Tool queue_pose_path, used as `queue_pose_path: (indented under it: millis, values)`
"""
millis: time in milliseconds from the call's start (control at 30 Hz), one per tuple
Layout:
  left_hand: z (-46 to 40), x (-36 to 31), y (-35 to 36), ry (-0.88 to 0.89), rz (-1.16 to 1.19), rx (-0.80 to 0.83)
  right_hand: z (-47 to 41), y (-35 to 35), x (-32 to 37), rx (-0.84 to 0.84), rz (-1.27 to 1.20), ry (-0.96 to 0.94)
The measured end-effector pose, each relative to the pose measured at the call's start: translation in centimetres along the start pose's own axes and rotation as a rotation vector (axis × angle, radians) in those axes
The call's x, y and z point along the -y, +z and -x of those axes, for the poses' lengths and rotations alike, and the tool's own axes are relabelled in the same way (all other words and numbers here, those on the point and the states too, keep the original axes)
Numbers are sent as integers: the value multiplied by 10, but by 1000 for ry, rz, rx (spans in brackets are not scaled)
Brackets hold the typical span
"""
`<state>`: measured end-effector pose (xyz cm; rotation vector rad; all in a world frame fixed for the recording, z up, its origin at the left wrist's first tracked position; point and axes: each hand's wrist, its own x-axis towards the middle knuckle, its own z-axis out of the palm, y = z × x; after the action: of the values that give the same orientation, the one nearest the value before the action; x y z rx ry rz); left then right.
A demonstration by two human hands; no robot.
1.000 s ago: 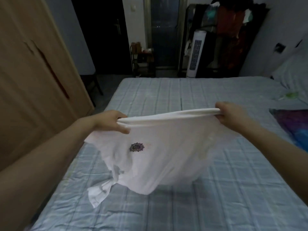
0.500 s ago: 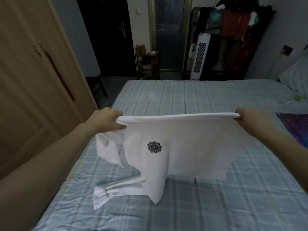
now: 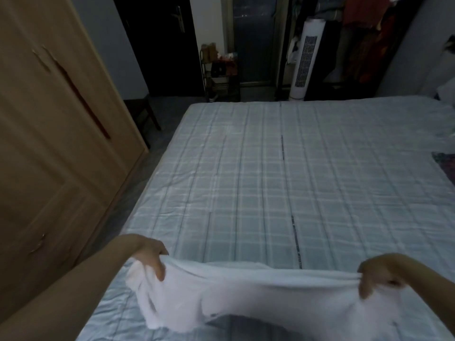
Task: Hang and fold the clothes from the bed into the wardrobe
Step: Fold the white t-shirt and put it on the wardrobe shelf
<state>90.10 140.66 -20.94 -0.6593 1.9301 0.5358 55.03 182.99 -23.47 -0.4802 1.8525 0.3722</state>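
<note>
A white T-shirt (image 3: pixel 246 294) hangs stretched between both hands, low over the near part of the bed (image 3: pixel 270 180). My left hand (image 3: pixel 150 254) grips its top edge on the left, fingers curled over the cloth. At the right end of that edge my right hand (image 3: pixel 379 274) pinches the fabric. The shirt's lower part sags toward the plaid sheet, and a small dark print shows near its bottom. The wooden wardrobe (image 3: pixel 49 143) stands to the left, doors closed.
A dark patterned garment (image 3: pixel 445 166) lies at the bed's right edge. Beyond the bed stand a white tower fan (image 3: pixel 305 57), a small cluttered shelf (image 3: pixel 221 72) and a rack of hanging clothes (image 3: pixel 364 38). A narrow floor strip separates bed and wardrobe.
Both hands have brought the shirt down and closer to me, from chest height to low over the near bed. The view has tilted, so more of the bed shows beyond the shirt.
</note>
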Motion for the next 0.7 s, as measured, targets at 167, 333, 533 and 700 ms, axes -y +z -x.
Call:
queue_pose_path:
  millis: [167,333,533,700]
  values:
    - [-39,9,-57,-55,-165,-283,-48,-49,29,-625,-23,-49]
    - [-23,-16,-210,-21,-133,-902,-17,-195,33,-1193,-375,-115]
    - [77,-53,-359,78,-144,-1535,110,-327,43,-1753,-508,-152]
    - [150,-59,-389,134,-217,-1904,163,-333,28,-1974,-565,-198]
